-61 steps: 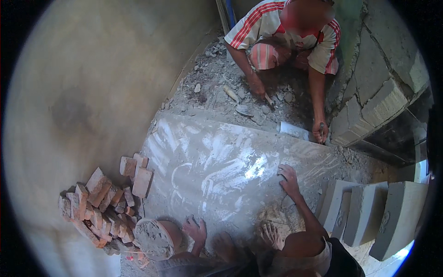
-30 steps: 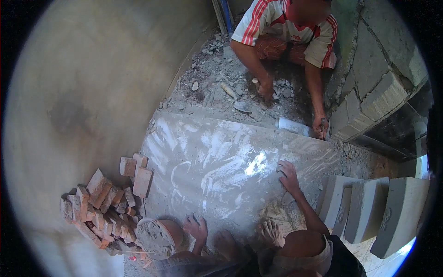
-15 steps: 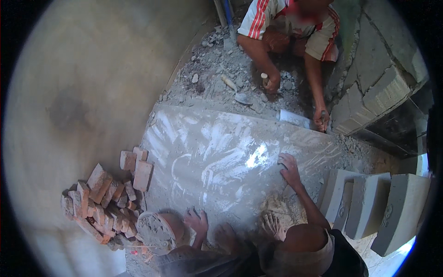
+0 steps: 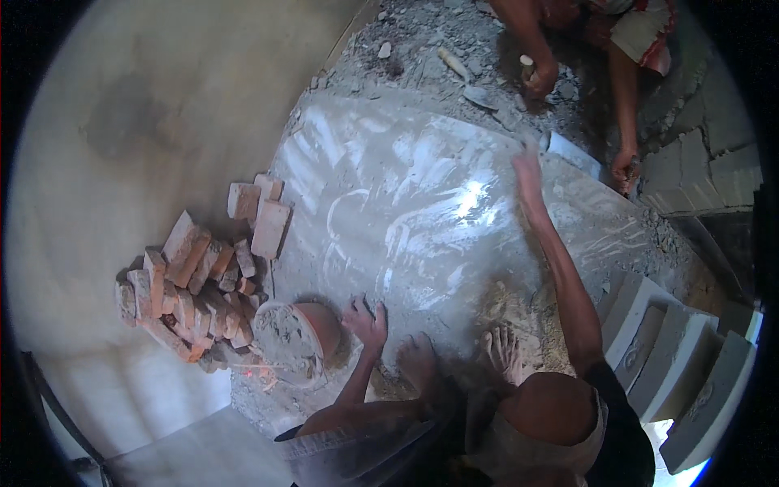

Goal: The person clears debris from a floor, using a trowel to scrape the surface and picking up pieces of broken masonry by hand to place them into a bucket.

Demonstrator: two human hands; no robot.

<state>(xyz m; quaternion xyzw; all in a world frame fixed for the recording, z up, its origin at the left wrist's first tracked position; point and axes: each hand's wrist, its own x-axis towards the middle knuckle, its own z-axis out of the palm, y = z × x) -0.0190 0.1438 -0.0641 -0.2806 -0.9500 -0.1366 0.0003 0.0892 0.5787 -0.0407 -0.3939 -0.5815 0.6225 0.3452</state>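
A grey slab [image 4: 381, 203], smeared with pale dusty streaks and catching a bright glare, lies on the ground before me. My left hand [image 4: 367, 325] rests near its close edge, fingers spread and holding nothing, beside a tilted reddish-brown bucket [image 4: 320, 329] of grey mortar or rubble. Stretched far across the slab, my right hand [image 4: 527, 169] is near its far edge and a pale curved piece [image 4: 572, 152]. Motion blurs its fingertips, but the hand looks extended and I see nothing in it. My bare feet [image 4: 503, 351] are at the slab's near side.
Broken bricks [image 4: 191, 284] are piled left of the bucket. A trowel [image 4: 479, 96] lies on far rubble. Opposite, a co-worker's hand [image 4: 542, 79] grips a pale-ended handle; the other hand [image 4: 625, 166] holds something small. Grey blocks [image 4: 673, 361] stand at the right.
My right hand has moved forward from the slab's near right part to its far edge. The view has shifted, and my left hand stays by the bucket.
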